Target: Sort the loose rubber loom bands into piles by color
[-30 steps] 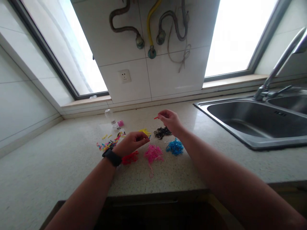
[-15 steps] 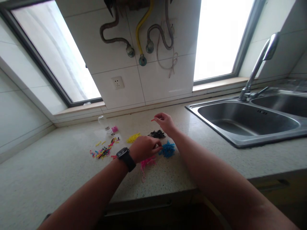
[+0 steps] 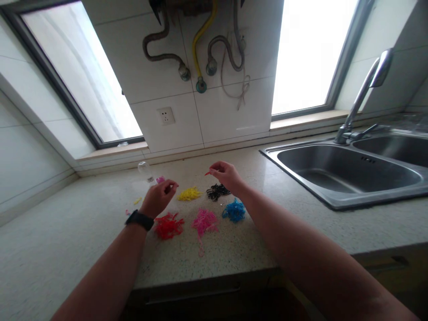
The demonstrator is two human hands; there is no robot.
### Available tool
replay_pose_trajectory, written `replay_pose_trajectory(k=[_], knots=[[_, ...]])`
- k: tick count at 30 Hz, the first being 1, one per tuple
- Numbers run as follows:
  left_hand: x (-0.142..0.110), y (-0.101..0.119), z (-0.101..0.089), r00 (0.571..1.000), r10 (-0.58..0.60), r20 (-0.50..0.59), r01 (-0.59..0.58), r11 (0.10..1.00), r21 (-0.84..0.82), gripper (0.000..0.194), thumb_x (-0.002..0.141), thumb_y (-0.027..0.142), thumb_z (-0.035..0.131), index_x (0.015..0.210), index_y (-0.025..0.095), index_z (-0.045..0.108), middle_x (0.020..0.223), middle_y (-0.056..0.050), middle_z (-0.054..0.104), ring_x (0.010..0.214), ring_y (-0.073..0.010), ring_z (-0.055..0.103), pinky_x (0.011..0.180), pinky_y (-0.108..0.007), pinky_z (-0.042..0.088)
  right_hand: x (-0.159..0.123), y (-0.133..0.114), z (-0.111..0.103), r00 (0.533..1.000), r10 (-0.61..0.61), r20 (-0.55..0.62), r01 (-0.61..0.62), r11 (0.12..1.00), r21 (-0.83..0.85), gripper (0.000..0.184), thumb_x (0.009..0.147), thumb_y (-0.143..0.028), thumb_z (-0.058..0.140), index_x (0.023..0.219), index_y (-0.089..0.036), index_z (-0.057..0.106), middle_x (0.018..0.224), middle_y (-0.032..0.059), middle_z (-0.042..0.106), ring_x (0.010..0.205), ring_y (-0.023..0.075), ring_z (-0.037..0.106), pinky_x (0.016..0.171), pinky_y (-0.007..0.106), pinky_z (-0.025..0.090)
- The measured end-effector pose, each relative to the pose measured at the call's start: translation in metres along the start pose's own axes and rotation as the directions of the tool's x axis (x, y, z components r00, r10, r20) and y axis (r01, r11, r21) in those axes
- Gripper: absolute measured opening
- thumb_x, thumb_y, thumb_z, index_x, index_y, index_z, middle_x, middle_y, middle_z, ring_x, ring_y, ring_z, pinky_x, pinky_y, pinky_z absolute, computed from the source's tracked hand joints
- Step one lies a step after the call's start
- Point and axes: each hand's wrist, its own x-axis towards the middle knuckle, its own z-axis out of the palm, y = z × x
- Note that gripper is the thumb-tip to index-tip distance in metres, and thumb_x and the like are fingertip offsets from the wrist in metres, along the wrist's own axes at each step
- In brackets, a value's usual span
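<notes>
My right hand (image 3: 225, 174) pinches a small red rubber band (image 3: 207, 173) above the counter, just behind the black pile of bands (image 3: 218, 191). Thumb and fingers of my left hand (image 3: 158, 197) are drawn together left of the yellow pile (image 3: 189, 194); whether anything small is between them I cannot make out. Below its wrist lies a red pile (image 3: 168, 226). A pink pile (image 3: 204, 220) and a blue pile (image 3: 234, 211) lie nearer the front edge. My left hand and wrist mostly hide the mixed coloured bands.
At the back left lies a clear plastic container (image 3: 145, 170), with a pink thing (image 3: 160, 179) beside it. A steel sink (image 3: 329, 207) with a tap (image 3: 359, 96) takes up the right side. Hoses and a socket (image 3: 166, 116) are on the tiled wall behind the counter (image 3: 83, 249).
My left hand has moved left from over the pink and blue piles, uncovering the red and pink ones. My right hand has shifted slightly left and down, still pinching the red rubber band.
</notes>
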Motion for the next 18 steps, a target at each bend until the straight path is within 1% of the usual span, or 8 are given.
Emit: replay_pose_trajectory(k=[1,3,4,5,6,9,11,18], knots=[[-0.003,-0.014,-0.002,0.996,-0.081,-0.036,0.078,0.993,-0.086,0.031,0.09,0.043,0.054,0.089,0.016,0.07,0.065,0.0,0.059,0.059,-0.013,0.051,0.059,-0.025,0.038,-0.002,-0.004,0.002,1.0,0.009,0.026,-0.01,1.0,0.027,0.031,0.074,-0.045,0.069,0.087,-0.017,0.067,0.072,0.0003,0.063,0.056,0.0089,0.043,0.05,0.024,0.035],[-0.007,-0.034,-0.004,0.964,-0.245,-0.103,0.206,0.935,-0.288,0.033,0.089,0.045,0.053,0.091,0.015,0.068,0.058,0.003,0.05,0.052,-0.0116,0.044,0.051,-0.024,0.033,-0.007,-0.014,0.006,0.997,0.021,0.076,-0.028,0.995,0.092,0.031,0.073,-0.044,0.071,0.087,-0.017,0.066,0.073,0.0001,0.063,0.054,0.0077,0.042,0.048,0.023,0.033],[-0.008,-0.04,-0.004,0.937,-0.313,-0.152,0.236,0.892,-0.385,0.035,0.089,0.047,0.051,0.092,0.016,0.066,0.054,0.006,0.043,0.048,-0.0109,0.039,0.047,-0.024,0.029,-0.01,-0.019,0.008,0.995,0.027,0.095,-0.039,0.992,0.121,0.031,0.072,-0.044,0.072,0.086,-0.017,0.065,0.073,-0.0003,0.062,0.053,0.0073,0.041,0.048,0.023,0.033],[-0.008,-0.045,-0.005,0.919,-0.355,-0.171,0.254,0.865,-0.432,0.036,0.089,0.048,0.051,0.092,0.016,0.065,0.052,0.007,0.039,0.047,-0.0106,0.036,0.046,-0.023,0.027,-0.012,-0.024,0.009,0.994,0.032,0.108,-0.047,0.988,0.146,0.031,0.071,-0.044,0.073,0.085,-0.018,0.064,0.072,-0.0008,0.062,0.053,0.0069,0.041,0.047,0.023,0.032],[-0.008,-0.047,-0.005,0.914,-0.368,-0.172,0.265,0.861,-0.434,0.036,0.088,0.049,0.052,0.09,0.015,0.066,0.052,0.007,0.038,0.047,-0.0104,0.035,0.046,-0.023,0.026,-0.014,-0.029,0.01,0.992,0.032,0.124,-0.052,0.984,0.168,0.031,0.071,-0.044,0.074,0.085,-0.018,0.063,0.071,-0.0014,0.061,0.052,0.0066,0.04,0.046,0.023,0.031],[-0.007,-0.047,-0.005,0.948,-0.303,-0.095,0.26,0.912,-0.317,0.038,0.085,0.049,0.056,0.086,0.014,0.069,0.056,0.004,0.046,0.051,-0.0106,0.039,0.048,-0.023,0.029,-0.019,-0.041,0.012,0.986,0.034,0.163,-0.069,0.975,0.211,0.029,0.072,-0.043,0.075,0.084,-0.019,0.063,0.07,-0.0026,0.06,0.051,0.0065,0.041,0.046,0.024,0.031],[-0.007,-0.043,-0.006,0.965,-0.256,-0.052,0.234,0.937,-0.26,0.038,0.086,0.048,0.055,0.087,0.013,0.071,0.057,0.003,0.05,0.052,-0.0109,0.04,0.049,-0.023,0.03,-0.021,-0.044,0.012,0.983,0.025,0.181,-0.067,0.971,0.231,0.028,0.073,-0.042,0.075,0.084,-0.019,0.063,0.069,-0.0031,0.059,0.051,0.0066,0.041,0.046,0.024,0.031],[-0.008,-0.036,-0.009,0.98,-0.195,-0.04,0.182,0.958,-0.221,0.038,0.09,0.045,0.053,0.089,0.013,0.072,0.063,0.001,0.057,0.056,-0.0112,0.045,0.052,-0.022,0.033,-0.021,-0.044,0.011,0.973,0.048,0.225,-0.095,0.974,0.206,0.03,0.071,-0.044,0.078,0.083,-0.021,0.062,0.069,-0.0034,0.056,0.052,0.0072,0.04,0.047,0.026,0.032]])
